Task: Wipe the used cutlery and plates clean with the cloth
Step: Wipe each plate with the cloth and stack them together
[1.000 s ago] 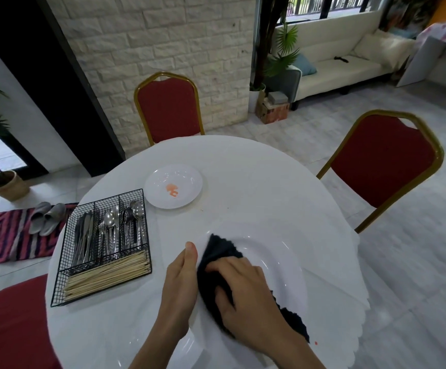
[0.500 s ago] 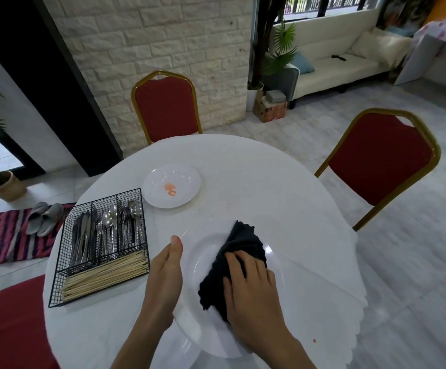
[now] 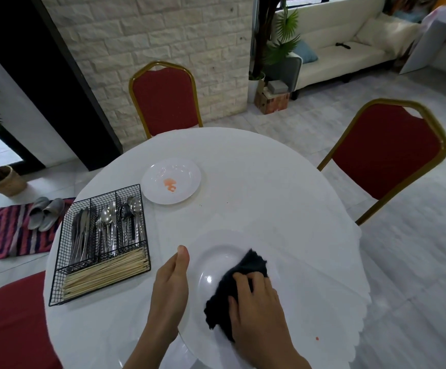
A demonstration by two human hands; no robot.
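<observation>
A large white plate [image 3: 211, 251] lies at the near edge of the round white table [image 3: 256, 182]. My right hand [image 3: 259, 312] presses a dark cloth [image 3: 226, 294] onto the plate's middle, its fingers curled over the cloth. My left hand [image 3: 170, 291] holds the plate's left rim, thumb up against the edge. A smaller white plate [image 3: 187, 179] with an orange smear sits further back. To the left, a black wire caddy [image 3: 56, 275] holds knives, spoons, forks and chopsticks.
Red chairs with gold frames stand behind the table [image 3: 164, 99], to the right [image 3: 384, 153] and at the near left [image 3: 6, 331]. A small orange crumb [image 3: 317, 338] lies on the tablecloth near the right edge. Slippers [image 3: 43, 213] and a striped rug lie on the floor at left.
My right hand has moved the cloth from the plate's left side across the middle toward the right. The left hand stays on the plate's left rim.
</observation>
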